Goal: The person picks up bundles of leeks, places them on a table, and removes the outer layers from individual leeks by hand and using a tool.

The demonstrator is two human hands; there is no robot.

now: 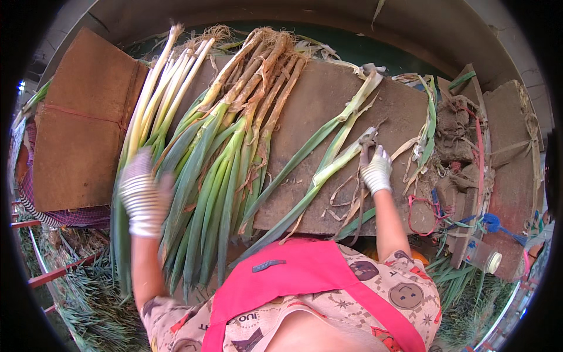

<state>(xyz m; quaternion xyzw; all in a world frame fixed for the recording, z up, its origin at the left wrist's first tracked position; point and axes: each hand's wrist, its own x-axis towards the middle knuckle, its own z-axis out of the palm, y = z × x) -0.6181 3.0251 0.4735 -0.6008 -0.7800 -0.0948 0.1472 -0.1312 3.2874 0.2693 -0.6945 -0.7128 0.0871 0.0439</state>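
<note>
Peeled white leeks point(169, 88) lie at the left of a brown board point(303, 105), roots pointing away. My left hand point(143, 189), in a striped work glove and blurred, is over their green leaves; whether it grips any cannot be told. Right beside them lies a pile of unpeeled leeks point(257, 79) with brown, dry outer skins. My right hand point(376, 169), gloved too, is closed on dark metal scissors point(366, 154), whose upper part lies by the cut end of a stripped leek stalk point(338, 163). Another leafy stalk point(358, 103) lies further up the board.
An upright brown panel point(83, 127) tied with red string borders the left side. Dirty wooden blocks point(457, 127), strings and a clear plastic bottle point(481, 257) are at the right. Heaped leek leaves point(105, 299) lie below at the left. Part of another person in checked clothing point(83, 216) shows behind the panel.
</note>
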